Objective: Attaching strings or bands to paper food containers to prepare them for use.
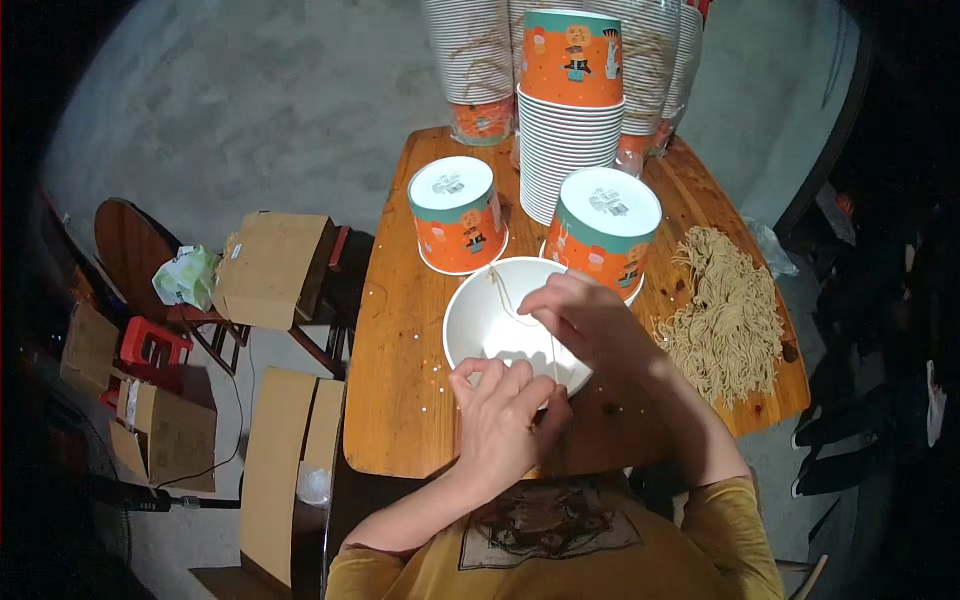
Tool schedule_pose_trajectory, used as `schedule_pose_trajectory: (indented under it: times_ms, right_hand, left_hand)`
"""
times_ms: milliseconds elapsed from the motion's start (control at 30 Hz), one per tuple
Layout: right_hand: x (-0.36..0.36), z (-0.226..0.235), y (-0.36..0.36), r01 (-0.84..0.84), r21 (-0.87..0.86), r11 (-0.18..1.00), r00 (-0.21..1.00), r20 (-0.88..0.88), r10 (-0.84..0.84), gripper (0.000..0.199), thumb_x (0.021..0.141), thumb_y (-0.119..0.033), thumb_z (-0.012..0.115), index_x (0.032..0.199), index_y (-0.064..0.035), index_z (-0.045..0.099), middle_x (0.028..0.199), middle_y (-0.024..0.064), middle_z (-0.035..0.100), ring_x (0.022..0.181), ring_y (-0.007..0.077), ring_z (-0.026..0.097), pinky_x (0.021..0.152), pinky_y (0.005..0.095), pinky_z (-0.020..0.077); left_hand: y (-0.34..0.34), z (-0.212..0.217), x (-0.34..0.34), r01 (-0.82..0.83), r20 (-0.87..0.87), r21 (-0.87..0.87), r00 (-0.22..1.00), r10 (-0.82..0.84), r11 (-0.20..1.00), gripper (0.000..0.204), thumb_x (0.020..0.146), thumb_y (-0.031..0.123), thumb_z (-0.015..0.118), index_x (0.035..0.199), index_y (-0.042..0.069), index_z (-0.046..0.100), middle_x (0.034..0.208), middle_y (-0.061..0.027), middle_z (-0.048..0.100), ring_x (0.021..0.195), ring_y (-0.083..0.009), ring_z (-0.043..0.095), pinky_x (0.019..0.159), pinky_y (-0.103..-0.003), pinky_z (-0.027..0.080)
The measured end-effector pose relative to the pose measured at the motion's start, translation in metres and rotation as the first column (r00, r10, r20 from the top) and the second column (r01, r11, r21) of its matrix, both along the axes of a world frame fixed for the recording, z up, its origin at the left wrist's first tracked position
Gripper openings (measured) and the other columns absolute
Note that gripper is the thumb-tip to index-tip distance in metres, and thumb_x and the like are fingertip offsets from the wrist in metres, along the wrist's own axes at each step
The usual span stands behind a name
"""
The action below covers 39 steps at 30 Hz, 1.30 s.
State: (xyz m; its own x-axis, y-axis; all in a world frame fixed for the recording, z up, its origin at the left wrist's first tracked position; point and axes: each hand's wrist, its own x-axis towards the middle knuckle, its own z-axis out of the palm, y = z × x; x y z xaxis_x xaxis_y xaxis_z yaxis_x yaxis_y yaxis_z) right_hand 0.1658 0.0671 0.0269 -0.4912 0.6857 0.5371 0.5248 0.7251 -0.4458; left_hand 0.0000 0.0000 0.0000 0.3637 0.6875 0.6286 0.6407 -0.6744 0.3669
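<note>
My right hand (583, 318) pinches a thin beige cord (502, 293) over an open, white-lined round paper bucket (465, 318); whether my left hand (503, 408), at the near rim, grips cord, I can't tell. Uneven pulling could tip the bucket.

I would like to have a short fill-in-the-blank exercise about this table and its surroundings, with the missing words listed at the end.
1. The right hand and left hand are at an open bucket whose inside is ____.
2. In the picture, the bundle of tan strings lies on the ____-hand side of the wooden table.
3. Left of the tall stack, a separate orange-and-green bucket stands upside ____.
4. The plastic stool near the cardboard boxes is coloured ____.

Missing words: white; right; down; red.
</note>
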Motion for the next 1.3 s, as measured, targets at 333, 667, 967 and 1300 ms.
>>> schedule_pose_trajectory:
  times_ms: [333, 667, 967, 1300]
  right_hand:
    - [0.004, 0.003, 0.027, -0.172, -0.066, 0.983, 0.982, 0.066, 0.177, 0.011, 0.085, -0.009, 0.055, 0.088, 0.0000, 0.059, 0.082, 0.0092, 0.061, 0.084, 0.0236, 0.062, 0.072, 0.0331, 0.0479]
    - [0.014, -0.016, 0.050, -0.861, -0.193, 0.470, 0.074, -0.963, -0.260, 0.018, 0.095, -0.019, 0.050, 0.107, -0.0063, 0.051, 0.089, 0.0001, 0.047, 0.078, 0.0087, 0.044, 0.062, 0.0201, 0.0360]
    - [-0.047, -0.008, 0.071, -0.390, -0.292, 0.873, 0.668, -0.743, 0.050, 0.073, 0.082, -0.008, 0.064, 0.143, -0.0049, 0.023, 0.139, 0.0090, 0.035, 0.129, 0.0217, 0.036, 0.107, 0.0389, 0.0291]
    - [-0.067, -0.071, 0.187, 0.015, -0.431, 0.902, 0.654, -0.679, -0.335, 0.071, 0.081, -0.023, 0.071, 0.136, -0.0007, 0.033, 0.125, 0.0157, 0.043, 0.113, 0.0262, 0.047, 0.093, 0.0362, 0.0434]
  left_hand:
    - [0.011, -0.005, -0.016, 0.127, -0.149, 0.077, 0.982, -0.115, 0.989, 0.034, 0.074, 0.020, 0.070, 0.106, 0.013, 0.059, 0.079, -0.0014, 0.047, 0.077, -0.0188, 0.048, 0.080, -0.038, 0.029]
    - [0.097, 0.056, -0.105, 0.480, 0.764, -0.472, 0.642, 0.071, 0.739, 0.026, 0.087, 0.014, 0.061, 0.111, 0.005, 0.056, 0.096, -0.0030, 0.057, 0.082, -0.0094, 0.057, 0.072, -0.023, 0.049]
    - [0.295, 0.026, -0.165, 0.780, 0.912, -0.402, 0.295, 0.285, 0.480, 0.030, 0.094, 0.018, 0.048, 0.116, -0.001, 0.057, 0.106, -0.0147, 0.065, 0.089, -0.0202, 0.066, 0.074, -0.033, 0.058]
    - [0.301, -0.007, -0.087, 0.498, 0.777, -0.261, 0.617, -0.127, 0.827, 0.076, 0.092, 0.059, 0.039, 0.146, 0.011, 0.015, 0.147, -0.0092, 0.028, 0.133, -0.0229, 0.030, 0.109, -0.039, 0.024]
